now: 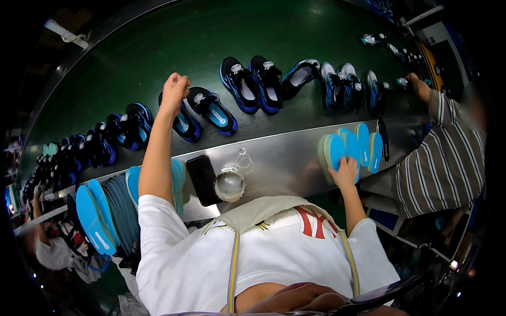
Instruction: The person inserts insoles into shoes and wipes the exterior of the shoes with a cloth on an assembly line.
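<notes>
Wearer's left hand [176,88], fist closed, by black shoes [205,102], eleven o'clock; right hand [346,171] touching blue insoles [337,149] (grip unclear), stacked at three, apparently for easy reach.

A black rectangular phone [203,180], a round transparent container [230,184] and thin whitish rings [242,151] lie on a silvery metal ledge [282,164].

Before you, a green table [184,39] spans the upper frame, edged by a metal ledge [284,155]; a pale bar [66,33] juts in upper left, a small light [454,264] glows lower right.
</notes>
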`<move>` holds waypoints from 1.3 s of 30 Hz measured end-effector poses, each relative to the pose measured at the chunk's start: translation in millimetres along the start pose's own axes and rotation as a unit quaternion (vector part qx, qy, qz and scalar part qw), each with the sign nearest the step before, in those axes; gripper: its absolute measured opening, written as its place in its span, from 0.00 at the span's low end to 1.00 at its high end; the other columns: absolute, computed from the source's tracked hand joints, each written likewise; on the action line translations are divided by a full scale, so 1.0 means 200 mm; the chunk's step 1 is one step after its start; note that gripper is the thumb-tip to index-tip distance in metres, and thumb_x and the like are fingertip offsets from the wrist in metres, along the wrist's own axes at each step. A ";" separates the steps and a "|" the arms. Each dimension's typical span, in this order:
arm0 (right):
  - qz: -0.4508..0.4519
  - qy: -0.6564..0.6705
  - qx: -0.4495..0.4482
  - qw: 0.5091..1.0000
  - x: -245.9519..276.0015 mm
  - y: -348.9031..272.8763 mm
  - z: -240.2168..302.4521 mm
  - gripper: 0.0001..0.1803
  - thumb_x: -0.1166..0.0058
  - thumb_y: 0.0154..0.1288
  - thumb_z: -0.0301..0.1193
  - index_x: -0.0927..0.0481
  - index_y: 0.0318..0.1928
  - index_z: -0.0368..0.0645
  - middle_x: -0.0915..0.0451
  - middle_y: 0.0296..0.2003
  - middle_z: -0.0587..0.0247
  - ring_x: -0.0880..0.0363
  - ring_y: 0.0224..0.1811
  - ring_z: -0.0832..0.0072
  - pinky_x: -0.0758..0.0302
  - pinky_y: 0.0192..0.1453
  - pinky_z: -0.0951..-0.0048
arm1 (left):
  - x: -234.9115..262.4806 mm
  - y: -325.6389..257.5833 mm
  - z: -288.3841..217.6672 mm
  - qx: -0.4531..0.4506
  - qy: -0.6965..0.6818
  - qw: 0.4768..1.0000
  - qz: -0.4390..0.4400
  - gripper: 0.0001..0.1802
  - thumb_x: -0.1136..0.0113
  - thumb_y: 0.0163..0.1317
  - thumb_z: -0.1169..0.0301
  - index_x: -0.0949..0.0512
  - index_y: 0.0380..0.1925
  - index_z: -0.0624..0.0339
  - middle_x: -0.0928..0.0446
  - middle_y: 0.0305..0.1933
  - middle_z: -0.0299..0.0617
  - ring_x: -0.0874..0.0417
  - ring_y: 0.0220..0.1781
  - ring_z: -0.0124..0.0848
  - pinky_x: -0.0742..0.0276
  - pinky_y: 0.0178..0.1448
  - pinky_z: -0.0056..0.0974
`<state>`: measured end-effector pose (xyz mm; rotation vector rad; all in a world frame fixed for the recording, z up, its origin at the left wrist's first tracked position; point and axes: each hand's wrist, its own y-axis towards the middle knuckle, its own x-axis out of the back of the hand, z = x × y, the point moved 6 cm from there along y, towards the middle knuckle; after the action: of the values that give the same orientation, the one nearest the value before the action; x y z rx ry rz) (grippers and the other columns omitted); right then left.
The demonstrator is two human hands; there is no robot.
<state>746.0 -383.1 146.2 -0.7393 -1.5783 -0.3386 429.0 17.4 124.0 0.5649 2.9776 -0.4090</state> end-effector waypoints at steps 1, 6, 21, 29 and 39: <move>0.009 0.005 -0.015 1.000 -0.01 -0.06 -0.07 0.18 0.42 0.38 0.36 0.33 0.28 0.42 0.34 0.31 0.57 0.37 0.37 0.61 0.38 0.39 0.65 | -0.04 0.02 0.00 0.008 -0.023 1.000 0.010 0.09 0.56 0.53 0.72 0.41 0.17 0.56 0.41 0.17 0.32 0.47 0.13 0.17 0.52 0.15 0.23; -0.019 0.083 -0.009 0.996 -0.10 -0.14 -0.18 0.18 0.38 0.34 0.36 0.34 0.17 0.41 0.35 0.28 0.56 0.39 0.37 0.60 0.40 0.40 0.65 | -0.36 0.06 0.01 -0.174 0.335 0.926 -0.027 0.14 0.53 0.54 0.63 0.39 0.21 0.63 0.36 0.15 0.50 0.35 0.17 0.40 0.38 0.24 0.41; -0.229 0.264 0.415 0.840 0.69 0.44 1.03 0.05 0.47 0.39 0.26 0.26 0.20 0.37 0.28 0.38 0.57 0.33 0.31 0.66 0.33 0.37 0.70 | -0.55 0.21 0.10 -0.124 0.492 0.857 0.093 0.23 0.61 0.56 0.53 0.33 0.29 0.67 0.27 0.26 0.54 0.27 0.33 0.50 0.33 0.35 0.46; -0.104 0.083 0.398 0.908 0.26 0.54 1.44 0.04 0.53 0.40 0.28 0.27 0.18 0.40 0.28 0.22 0.58 0.30 0.26 0.67 0.31 0.31 0.70 | -0.44 0.16 0.24 -0.029 0.439 0.894 0.088 0.28 0.60 0.55 0.53 0.28 0.26 0.73 0.28 0.27 0.61 0.27 0.34 0.50 0.34 0.39 0.42; -0.009 0.070 0.333 0.940 0.22 0.59 1.49 0.11 0.52 0.45 0.31 0.25 0.29 0.36 0.27 0.30 0.51 0.26 0.31 0.62 0.27 0.34 0.68 | -0.41 0.11 0.21 -0.053 0.345 0.936 0.043 0.28 0.53 0.49 0.49 0.28 0.22 0.70 0.28 0.19 0.53 0.26 0.25 0.42 0.33 0.31 0.38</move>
<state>589.5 -100.5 117.1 -0.1671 -1.4347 0.1358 514.1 -3.2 88.0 1.0010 3.5745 -0.0300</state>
